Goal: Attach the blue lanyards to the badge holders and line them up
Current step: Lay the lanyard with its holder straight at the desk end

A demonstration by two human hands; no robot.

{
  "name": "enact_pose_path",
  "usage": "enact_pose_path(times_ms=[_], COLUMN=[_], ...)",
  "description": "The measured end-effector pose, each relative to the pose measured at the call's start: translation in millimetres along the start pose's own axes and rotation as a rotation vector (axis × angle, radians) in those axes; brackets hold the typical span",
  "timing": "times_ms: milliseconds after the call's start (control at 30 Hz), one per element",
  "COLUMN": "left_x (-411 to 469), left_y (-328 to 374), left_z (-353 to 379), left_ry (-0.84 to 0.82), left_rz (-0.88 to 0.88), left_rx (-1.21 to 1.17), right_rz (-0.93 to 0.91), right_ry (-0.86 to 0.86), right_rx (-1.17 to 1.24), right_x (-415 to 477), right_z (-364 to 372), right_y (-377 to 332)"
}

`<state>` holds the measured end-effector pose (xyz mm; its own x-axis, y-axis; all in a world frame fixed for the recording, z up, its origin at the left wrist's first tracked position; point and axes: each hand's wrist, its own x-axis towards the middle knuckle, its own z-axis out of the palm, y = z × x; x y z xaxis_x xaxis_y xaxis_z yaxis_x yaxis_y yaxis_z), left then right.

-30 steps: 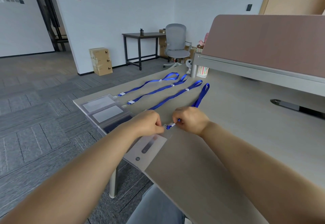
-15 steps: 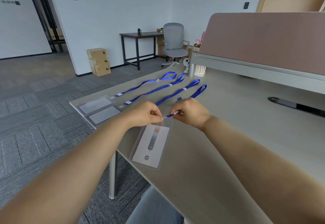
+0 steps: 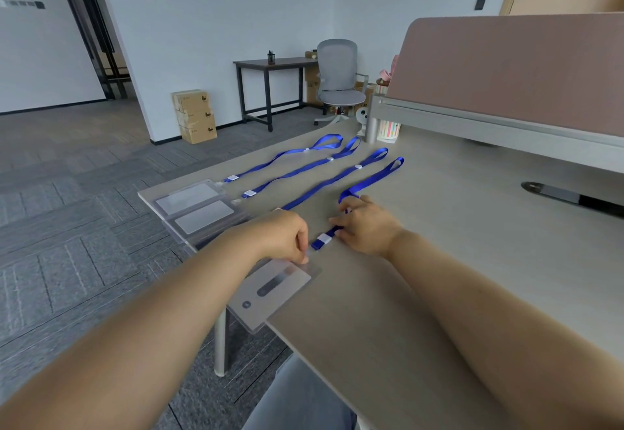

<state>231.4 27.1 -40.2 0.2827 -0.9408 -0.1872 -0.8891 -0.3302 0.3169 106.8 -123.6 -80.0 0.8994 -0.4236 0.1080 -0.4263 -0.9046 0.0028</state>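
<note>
Since half a second ago your hands have drawn apart and the holder has slid back toward the table's near edge, so a stretch of blue strap now shows between them. Your left hand (image 3: 287,234) pinches the top edge of the nearest badge holder (image 3: 273,291), fingers together on the clear tab; that holder lies flat with its lower corner jutting past the edge of the table (image 3: 439,261). Your right hand (image 3: 366,227) rests just beyond the holder, its fingers closed on the fourth lanyard (image 3: 371,181) a little above the white clip (image 3: 323,239). The clip end reaches to the holder's top edge beside your left fingers; whether it is latched to the holder you cannot tell. From your right hand the strap bends away from the holder and runs across the table, ending in a loop. Three more lanyards (image 3: 304,176) lie side by side farther from the nearest holder, roughly parallel. Two of them meet two badge holders (image 3: 199,207) lying side by side at the table's corner, beyond your left hand. The third strap's lower end runs behind your left hand, hidden.
</note>
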Motion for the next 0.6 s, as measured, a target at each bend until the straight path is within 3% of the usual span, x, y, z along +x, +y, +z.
enact_pose_path(times_ms=[133, 367, 600], left_x=[0, 3, 20], left_y=[-1, 11, 21], left_z=[-5, -7, -6], left_ry=[-0.098, -0.208, -0.033], left_rz=[-0.037, 0.026, 0.063], left_rx=[0.031, 0.143, 0.167], right_rz=[0.093, 0.159, 0.224], right_ry=[-0.035, 0.060, 0.025], right_rx=[-0.051, -0.102, 0.088], right_x=[4, 4, 9], right_z=[5, 11, 10], right_y=[12, 28, 35])
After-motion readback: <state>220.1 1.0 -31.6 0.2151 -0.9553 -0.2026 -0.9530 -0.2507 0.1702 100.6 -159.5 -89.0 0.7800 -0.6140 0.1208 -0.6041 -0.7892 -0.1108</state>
